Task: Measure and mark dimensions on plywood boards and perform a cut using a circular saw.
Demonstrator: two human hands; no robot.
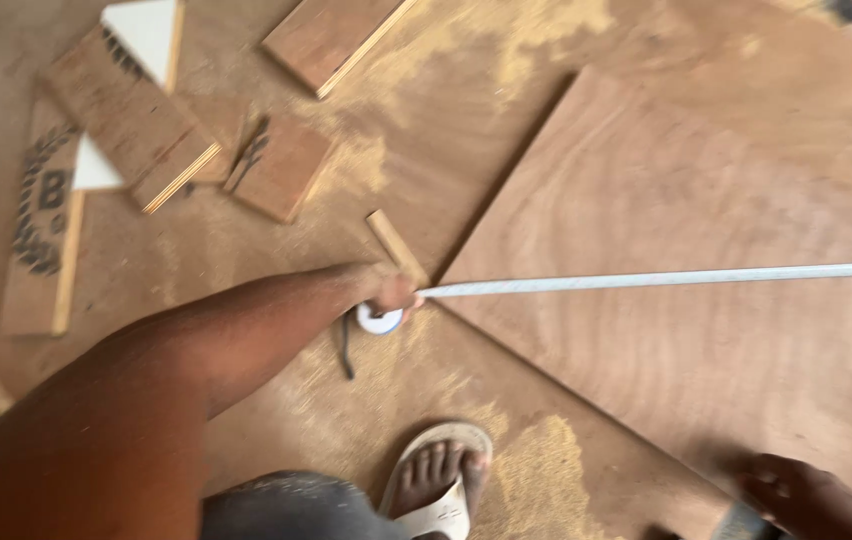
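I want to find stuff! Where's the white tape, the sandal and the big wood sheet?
white tape (646,279), head view, middle of the stretched blade.
sandal (443,517), head view, its strap.
big wood sheet (666,190), head view, bare upper face.

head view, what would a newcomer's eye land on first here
The white tape measure blade stretched across the plywood sheet from the left hand, which pins its round case at the sheet's corner. Next, the sandalled foot at bottom centre beside sawdust, and wood offcuts top left.
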